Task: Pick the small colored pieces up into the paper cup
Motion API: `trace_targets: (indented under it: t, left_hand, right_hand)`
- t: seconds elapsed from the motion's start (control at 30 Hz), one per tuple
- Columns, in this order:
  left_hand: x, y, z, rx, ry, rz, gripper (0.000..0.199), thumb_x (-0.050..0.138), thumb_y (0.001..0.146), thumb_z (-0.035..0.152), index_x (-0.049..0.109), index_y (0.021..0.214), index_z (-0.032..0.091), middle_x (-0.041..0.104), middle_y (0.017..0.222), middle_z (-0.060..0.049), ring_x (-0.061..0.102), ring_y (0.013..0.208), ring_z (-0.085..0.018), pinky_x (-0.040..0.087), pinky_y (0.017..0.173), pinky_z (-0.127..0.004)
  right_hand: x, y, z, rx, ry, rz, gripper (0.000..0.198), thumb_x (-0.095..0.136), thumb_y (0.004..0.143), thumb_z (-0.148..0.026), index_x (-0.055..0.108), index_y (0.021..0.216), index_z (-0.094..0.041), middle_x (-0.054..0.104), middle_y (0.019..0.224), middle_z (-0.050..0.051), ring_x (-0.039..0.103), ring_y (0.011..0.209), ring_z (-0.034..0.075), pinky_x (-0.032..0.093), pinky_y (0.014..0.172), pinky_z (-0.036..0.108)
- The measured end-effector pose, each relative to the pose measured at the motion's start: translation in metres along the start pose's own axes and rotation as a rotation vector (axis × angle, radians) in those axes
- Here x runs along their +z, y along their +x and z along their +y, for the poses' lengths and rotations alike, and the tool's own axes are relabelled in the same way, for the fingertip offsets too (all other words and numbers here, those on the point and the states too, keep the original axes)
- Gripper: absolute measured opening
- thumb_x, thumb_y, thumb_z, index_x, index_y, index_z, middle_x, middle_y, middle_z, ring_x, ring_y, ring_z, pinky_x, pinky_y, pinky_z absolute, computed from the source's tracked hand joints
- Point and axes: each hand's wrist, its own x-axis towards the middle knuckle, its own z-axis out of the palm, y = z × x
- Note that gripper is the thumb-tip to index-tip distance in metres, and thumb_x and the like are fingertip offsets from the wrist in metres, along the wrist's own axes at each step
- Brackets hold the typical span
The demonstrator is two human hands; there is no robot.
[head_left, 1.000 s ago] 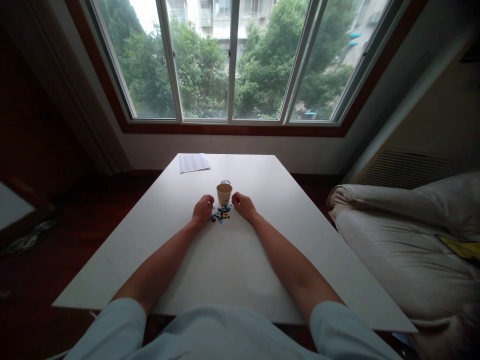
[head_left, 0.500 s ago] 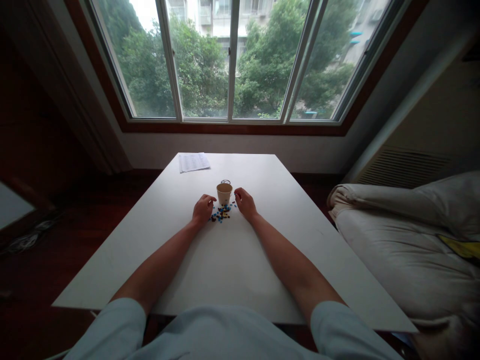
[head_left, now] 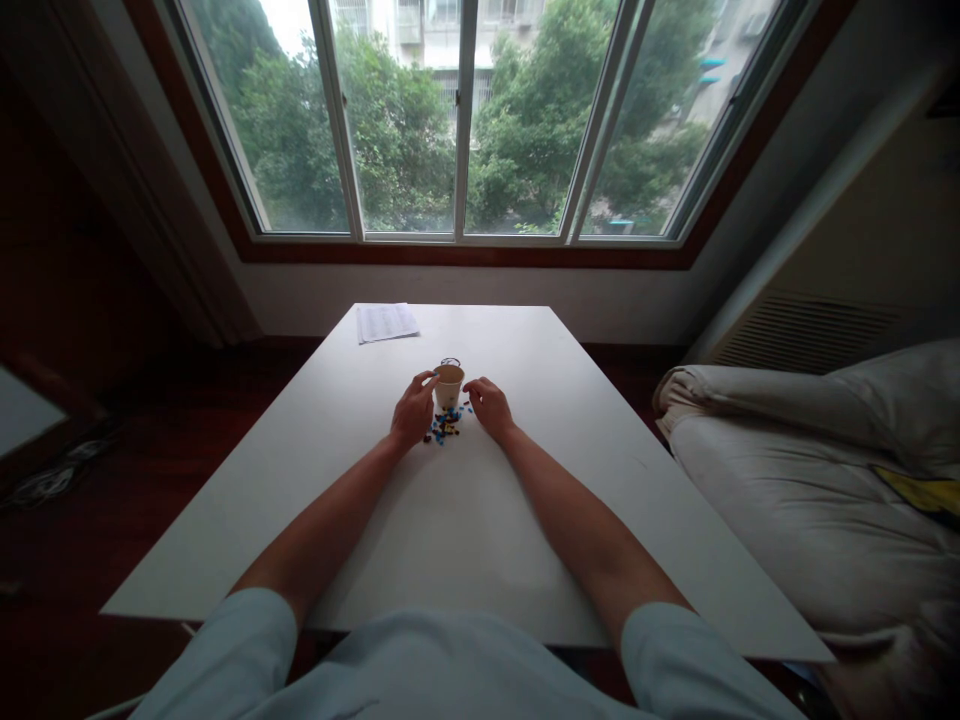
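Cup (head_left: 449, 391), contents indistinct, between left grip (head_left: 413, 409) and right grip (head_left: 490, 405), openness and holds unclear.

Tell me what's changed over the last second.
The left hand has moved forward and right, from beside the small coloured pieces to the rim of the paper cup; any grip is unclear. The right hand shifted only slightly. The cup and papers stayed put.
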Motion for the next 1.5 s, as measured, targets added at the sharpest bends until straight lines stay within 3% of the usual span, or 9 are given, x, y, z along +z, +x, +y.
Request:
trace_targets:
  t: [0.2,0.33,0.53,0.83,1.1,1.5]
  left_hand:
    - [0.005,0.001,-0.003,0.062,-0.026,-0.056,0.056,0.037,0.094,0.008,0.046,0.148,0.022,0.044,0.153,-0.009,0.044,0.141,-0.023,0.044,0.117,-0.041]
    - [0.005,0.000,-0.003,0.042,-0.039,-0.067,0.059,0.039,0.093,0.009,0.043,0.149,0.025,0.039,0.157,-0.007,0.044,0.141,-0.023,0.048,0.113,-0.041]
    - [-0.002,-0.004,-0.004,0.034,-0.087,-0.079,0.057,0.043,0.094,0.014,0.041,0.150,0.025,0.035,0.160,-0.009,0.050,0.135,-0.024,0.054,0.104,-0.040]
    - [-0.001,-0.006,-0.009,0.076,-0.124,-0.083,0.056,0.048,0.093,0.015,0.044,0.148,0.025,0.033,0.161,-0.010,0.038,0.145,-0.025,0.045,0.114,-0.043]
    - [-0.001,-0.008,-0.004,0.051,-0.175,-0.061,0.056,0.050,0.094,0.020,0.042,0.149,0.024,0.031,0.161,-0.011,0.045,0.140,-0.026,0.050,0.109,-0.044]
    - [0.007,-0.011,-0.016,0.025,-0.186,-0.093,0.071,0.054,0.089,0.018,0.032,0.156,0.031,0.022,0.167,-0.005,0.040,0.145,-0.029,0.052,0.107,-0.048]
  right_hand:
    - [0.003,0.001,0.002,-0.003,-0.023,0.015,0.029,0.045,0.093,-0.015,0.072,0.100,-0.022,0.065,0.094,0.006,0.059,0.086,0.019,0.048,0.085,0.031]
    - [-0.001,0.002,-0.003,-0.024,-0.051,0.035,0.029,0.046,0.094,-0.015,0.072,0.104,-0.022,0.065,0.096,0.008,0.058,0.091,0.021,0.049,0.087,0.034]
    - [-0.010,0.001,-0.022,-0.098,-0.076,0.089,0.034,0.046,0.097,-0.020,0.066,0.125,-0.023,0.065,0.116,0.011,0.051,0.117,0.028,0.047,0.103,0.044]
    - [-0.013,0.001,-0.033,-0.204,-0.095,0.095,0.040,0.046,0.100,-0.027,0.057,0.139,-0.024,0.057,0.136,0.010,0.045,0.132,0.028,0.039,0.115,0.049]
    - [-0.008,0.000,-0.035,-0.271,-0.071,-0.012,0.041,0.051,0.098,-0.027,0.058,0.138,-0.029,0.056,0.143,0.005,0.042,0.139,0.025,0.041,0.117,0.048]
    - [-0.003,0.000,-0.024,-0.209,-0.069,0.008,0.043,0.052,0.098,-0.020,0.059,0.139,-0.033,0.047,0.152,0.003,0.043,0.140,0.024,0.047,0.113,0.044]
